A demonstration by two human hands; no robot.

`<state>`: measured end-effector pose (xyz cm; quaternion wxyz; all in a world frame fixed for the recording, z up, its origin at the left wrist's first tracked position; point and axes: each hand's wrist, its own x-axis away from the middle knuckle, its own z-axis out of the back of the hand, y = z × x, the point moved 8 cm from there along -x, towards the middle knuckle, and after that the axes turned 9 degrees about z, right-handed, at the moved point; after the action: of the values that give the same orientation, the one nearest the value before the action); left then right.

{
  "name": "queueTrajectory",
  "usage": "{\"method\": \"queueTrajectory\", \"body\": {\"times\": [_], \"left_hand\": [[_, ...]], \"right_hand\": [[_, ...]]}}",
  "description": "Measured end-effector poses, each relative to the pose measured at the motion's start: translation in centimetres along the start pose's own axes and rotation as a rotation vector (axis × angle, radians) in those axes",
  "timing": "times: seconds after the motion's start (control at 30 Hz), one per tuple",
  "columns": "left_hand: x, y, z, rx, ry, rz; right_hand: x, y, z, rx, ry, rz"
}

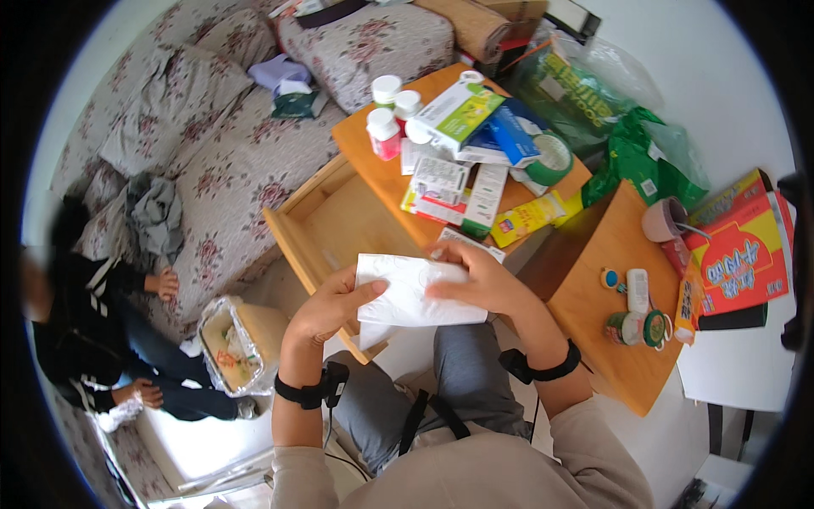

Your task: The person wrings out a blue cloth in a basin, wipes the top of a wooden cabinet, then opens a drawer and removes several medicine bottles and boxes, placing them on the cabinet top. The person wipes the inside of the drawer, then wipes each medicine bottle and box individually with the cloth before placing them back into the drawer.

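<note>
Both hands hold a folded white tissue or thin paper sheet (pixel 397 299) out in front of my lap. My left hand (pixel 334 299) pinches its left edge, with the thumb lying on top. At the right side, my right hand (pixel 480 277) has its fingertips behind the upper edge and its thumb, blurred, across the face. A loose corner hangs down below on the left. Just beyond the sheet is a pulled-out wooden drawer (pixel 356 216), its near end partly hidden by my hands.
The wooden table (pixel 356 130) bears white-capped bottles (pixel 384 133), medicine boxes (pixel 455 114), green tape (pixel 550 159) and a yellow packet (pixel 528 219). A lined waste bin (pixel 264 324) stands left, near a seated person (pixel 82 305). At right, another wooden surface (pixel 585 299) carries jars (pixel 626 327).
</note>
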<state>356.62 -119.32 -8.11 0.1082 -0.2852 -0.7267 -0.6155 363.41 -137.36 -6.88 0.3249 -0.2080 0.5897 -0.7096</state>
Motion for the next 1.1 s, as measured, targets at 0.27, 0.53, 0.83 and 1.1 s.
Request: {"method": "queueTrajectory", "body": {"times": [0.27, 0.53, 0.83, 1.1], "left_hand": [[-6.4, 6.9, -7.1, -0.549, 0.12, -0.299], [-6.7, 12.8, -12.9, -0.815, 0.647, -0.989], [-6.3, 9.3, -8.0, -0.674, 0.641, -0.842], [-6.3, 5.4, -4.9, -0.59, 0.645, -0.743]], "right_hand": [[4.2, -0.2, 6.7, -0.154, 0.085, -0.127], [4.7, 1.6, 17.5, -0.076, 0.764, 0.021], [-1.6, 7.7, 29.6, 0.035, 1.224, -0.047], [-0.4, 11.7, 31.2, 0.862, 0.975, -0.256]]}}
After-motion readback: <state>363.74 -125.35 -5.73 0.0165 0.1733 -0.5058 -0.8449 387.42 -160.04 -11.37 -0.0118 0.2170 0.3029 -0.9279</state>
